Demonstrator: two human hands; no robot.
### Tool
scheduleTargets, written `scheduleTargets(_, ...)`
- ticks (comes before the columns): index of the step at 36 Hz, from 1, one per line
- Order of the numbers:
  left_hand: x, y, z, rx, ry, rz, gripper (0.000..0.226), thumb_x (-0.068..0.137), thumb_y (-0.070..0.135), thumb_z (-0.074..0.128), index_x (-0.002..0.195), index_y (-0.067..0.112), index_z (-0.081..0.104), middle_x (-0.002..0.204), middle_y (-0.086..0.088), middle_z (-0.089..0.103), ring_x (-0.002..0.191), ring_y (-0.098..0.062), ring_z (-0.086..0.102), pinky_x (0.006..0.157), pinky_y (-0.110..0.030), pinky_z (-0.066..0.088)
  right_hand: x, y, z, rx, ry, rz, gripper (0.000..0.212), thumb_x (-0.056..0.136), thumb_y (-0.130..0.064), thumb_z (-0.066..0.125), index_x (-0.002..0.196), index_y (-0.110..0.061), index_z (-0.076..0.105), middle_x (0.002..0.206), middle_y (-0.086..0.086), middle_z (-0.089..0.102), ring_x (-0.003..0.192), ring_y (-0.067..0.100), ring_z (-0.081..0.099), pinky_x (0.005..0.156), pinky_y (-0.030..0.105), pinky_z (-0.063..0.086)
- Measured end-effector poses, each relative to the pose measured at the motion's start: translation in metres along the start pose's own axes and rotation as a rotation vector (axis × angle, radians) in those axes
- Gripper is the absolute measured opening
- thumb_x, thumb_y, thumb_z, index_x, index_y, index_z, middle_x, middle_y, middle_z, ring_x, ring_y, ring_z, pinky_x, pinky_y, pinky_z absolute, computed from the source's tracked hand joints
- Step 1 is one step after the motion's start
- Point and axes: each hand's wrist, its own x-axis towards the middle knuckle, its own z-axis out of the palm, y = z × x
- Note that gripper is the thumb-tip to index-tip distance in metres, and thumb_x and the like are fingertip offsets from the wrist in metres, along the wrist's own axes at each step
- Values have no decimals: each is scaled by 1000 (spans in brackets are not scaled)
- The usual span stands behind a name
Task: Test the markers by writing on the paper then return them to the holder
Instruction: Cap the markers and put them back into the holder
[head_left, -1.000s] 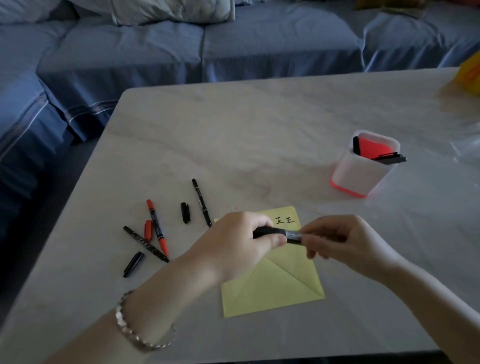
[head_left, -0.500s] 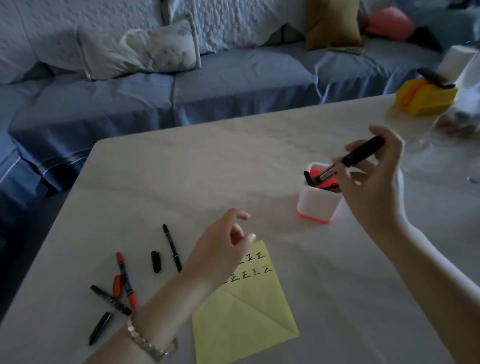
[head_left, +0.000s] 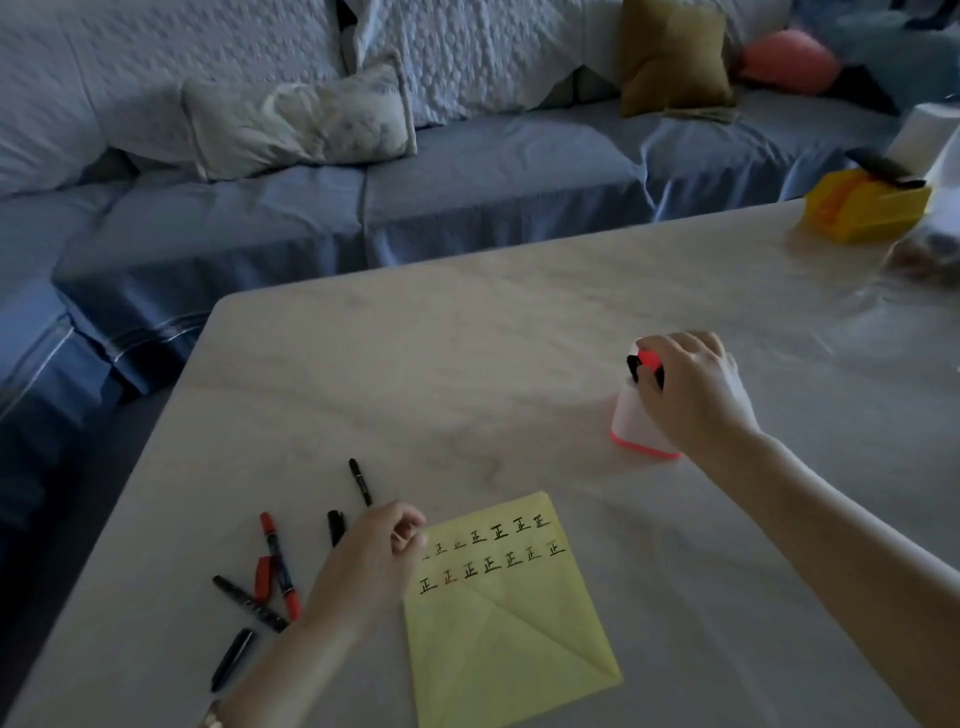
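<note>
markers (head_left: 280, 566): likely light, stiff, slick; pinch mid-barrel | left hand (head_left: 363, 561): loose, empty | right hand (head_left: 696, 384): at holder (head_left: 631, 421), grip unclear

Yellow paper (head_left: 511, 629); white, red-based holder (head_left: 636, 423); blue sofa (head_left: 467, 192).

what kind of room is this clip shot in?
Most likely a home living room: a blue-covered sofa with loose cushions runs behind a pale, marble-look table that serves as the work surface.

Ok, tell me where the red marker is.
The red marker lies left on the table in the head view, between a red cap and the left hand.
</note>
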Motion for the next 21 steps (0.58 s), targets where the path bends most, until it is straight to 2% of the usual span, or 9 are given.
scheduleTargets(3,-2,-16,-3,-8,32,-44,8,90,22,52,96,26,55,93,10,58,83,1,55,72,-14,46,-21,-25,1,67,99,-195,23,78,-7,55,97,-4,67,102,14,65,106,36,52,90,45,39)
scheduleTargets(6,-5,-34,-9,-17,98,-81,7,89,16,55,92,22,56,92,4,59,81,-5,55,65,-7,38,-45,-62,14,193,-32,-332,20,77,-8,54,90,-7,69,91,9,68,93,33,60,81,39,49)
scheduleTargets(8,-6,-43,-13,-21,132,-129,7,89,15,55,91,22,55,92,2,59,79,-8,55,62,-9,37,-60,-90,30,241,-219,-313,21,82,-12,52,95,-13,69,96,4,68,92,27,61,77,32,49)
scheduleTargets(10,-8,-51,-17,-57,158,-202,7,88,14,54,91,20,57,90,2,58,77,-11,54,65,-19,38,-70,-116,51,250,-433,-246,24,86,-18,49,103,-19,66,104,-1,67,96,21,61,76,27,46)
scheduleTargets(12,-11,-59,-20,-88,185,-218,8,87,12,56,88,19,58,80,5,57,74,-13,54,64,-22,38,-74,-141,74,257,-587,-177,25,87,-22,48,107,-20,63,105,0,68,96,22,61,73,26,45)
scheduleTargets(15,-18,-70,-25,-148,202,-234,11,85,10,58,85,21,55,74,9,56,72,-14,55,58,-17,37,-74,-175,104,223,-703,-93,26,87,-21,48,109,-12,60,107,9,66,96,30,61,75,28,47)
scheduleTargets(18,-22,-79,-27,-163,186,-238,9,85,11,57,87,19,55,83,1,60,78,-16,58,66,-23,40,-69,-198,130,148,-769,-56,28,87,-17,50,113,-5,53,114,17,61,102,34,58,73,29,44)
scheduleTargets(21,-23,-82,-29,-140,186,-214,8,86,12,56,92,17,56,88,0,61,82,-16,59,71,-25,42,-65,-208,145,117,-769,-38,28,88,-14,50,115,-5,50,120,18,57,109,34,57,81,33,46)
